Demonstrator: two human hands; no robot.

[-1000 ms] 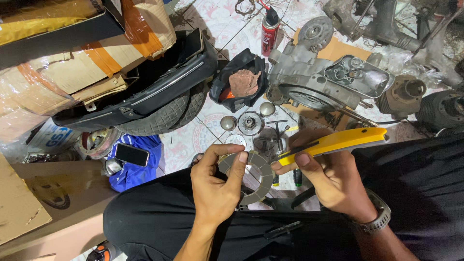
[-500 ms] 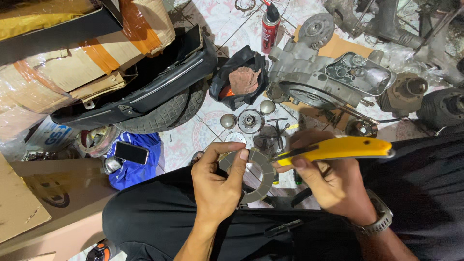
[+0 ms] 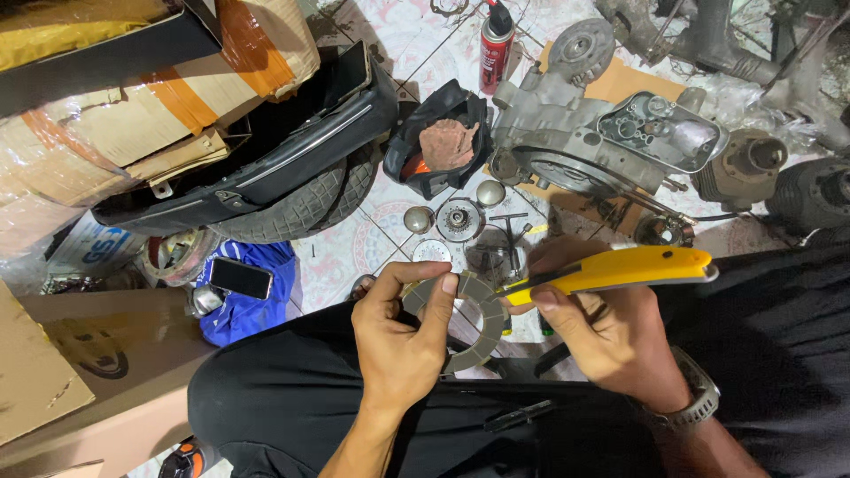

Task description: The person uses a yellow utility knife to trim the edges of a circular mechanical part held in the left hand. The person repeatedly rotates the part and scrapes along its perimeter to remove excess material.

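Above the lap, the left hand [image 3: 403, 341] pinches a grey friction-lined clutch ring [image 3: 469, 323]; the right hand [image 3: 602, 341] grips a yellow-handled utility knife [image 3: 620, 268], tip at its lining; scraping looks unfinished.

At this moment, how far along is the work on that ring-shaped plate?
Done: the engine case lies opened on the floor, with small round parts set out beside it. In hand: the left hand holds a grey segmented friction ring, and the right hand puts a yellow utility knife to its edge. Left: the ring is still out of the engine; how much of it has been worked cannot be told.
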